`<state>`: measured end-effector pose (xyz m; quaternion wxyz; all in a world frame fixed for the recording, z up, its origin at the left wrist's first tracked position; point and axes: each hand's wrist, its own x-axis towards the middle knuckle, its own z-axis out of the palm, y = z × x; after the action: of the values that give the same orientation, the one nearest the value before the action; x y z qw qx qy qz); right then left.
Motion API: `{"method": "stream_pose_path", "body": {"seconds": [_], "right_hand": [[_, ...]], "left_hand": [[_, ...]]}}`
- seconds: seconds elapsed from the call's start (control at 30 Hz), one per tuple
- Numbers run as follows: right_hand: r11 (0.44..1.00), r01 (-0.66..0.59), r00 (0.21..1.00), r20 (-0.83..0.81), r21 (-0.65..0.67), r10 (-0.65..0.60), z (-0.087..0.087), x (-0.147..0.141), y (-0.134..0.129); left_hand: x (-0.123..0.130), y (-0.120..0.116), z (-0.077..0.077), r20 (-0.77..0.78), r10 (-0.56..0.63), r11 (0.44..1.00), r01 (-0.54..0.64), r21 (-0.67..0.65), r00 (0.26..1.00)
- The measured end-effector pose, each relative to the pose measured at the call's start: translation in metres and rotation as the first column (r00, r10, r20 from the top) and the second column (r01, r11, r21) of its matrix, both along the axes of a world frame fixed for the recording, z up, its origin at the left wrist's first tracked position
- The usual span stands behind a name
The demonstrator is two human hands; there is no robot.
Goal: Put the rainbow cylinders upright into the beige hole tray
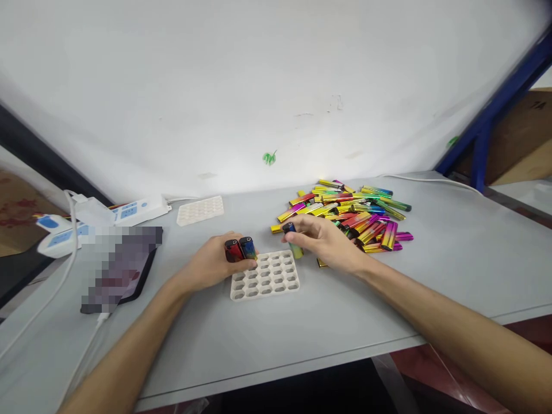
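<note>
My left hand [209, 261] is closed around two small flat metallic tubes with black ends, a red tube [233, 252] and a blue tube [248, 247], side by side and upright. They are at the back left corner of a white tray [265, 293] with rows of oblong holes. Between the thumb and fingers of my right hand [321, 238] is a blue-to-yellow tube [295, 247], its black end up, just off the tray's back right corner. Behind that hand lies a loose pile of shiny multicoloured tubes [357, 218].
A second white tray [200, 210] lies near the wall. At the left are a power strip [129, 211] with plugs and a dark device [121, 270], its screen blurred, with a white cable. Another white cable [431, 180] runs along the back right. A blue metal frame [480, 149] stands right.
</note>
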<state>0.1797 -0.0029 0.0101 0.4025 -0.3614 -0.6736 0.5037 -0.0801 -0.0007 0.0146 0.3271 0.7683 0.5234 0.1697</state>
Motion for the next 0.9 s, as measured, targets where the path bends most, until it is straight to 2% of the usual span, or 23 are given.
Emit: {"method": "stream_pose_path", "body": {"seconds": [0.17, 0.27, 0.37, 0.53, 0.9], "right_hand": [[0.997, 0.038, 0.999, -0.006, 0.073, -0.038, -0.003, -0.007, -0.005], [0.99, 0.059, 0.998, 0.013, 0.126, -0.061, -0.007, -0.012, -0.007], [0.977, 0.053, 0.994, 0.086, 0.206, -0.072, -0.009, -0.014, -0.009], [0.948, -0.007, 0.98, 0.19, 0.319, -0.056, -0.007, -0.013, -0.012], [0.904, -0.034, 0.985, 0.166, 0.426, -0.041, -0.009, -0.018, -0.013]], "left_hand": [[0.014, -0.008, 0.002, -0.042, -0.057, 0.996, 0.06, 0.059, 0.997], [0.02, -0.01, 0.001, -0.065, -0.134, 0.985, 0.14, 0.103, 0.989], [0.023, -0.011, -0.001, -0.01, -0.192, 0.976, 0.192, 0.104, 0.981], [0.027, -0.01, -0.007, 0.088, -0.188, 0.978, 0.177, 0.113, 0.978], [0.028, -0.007, -0.012, 0.122, -0.176, 0.979, 0.161, 0.124, 0.977]]}}
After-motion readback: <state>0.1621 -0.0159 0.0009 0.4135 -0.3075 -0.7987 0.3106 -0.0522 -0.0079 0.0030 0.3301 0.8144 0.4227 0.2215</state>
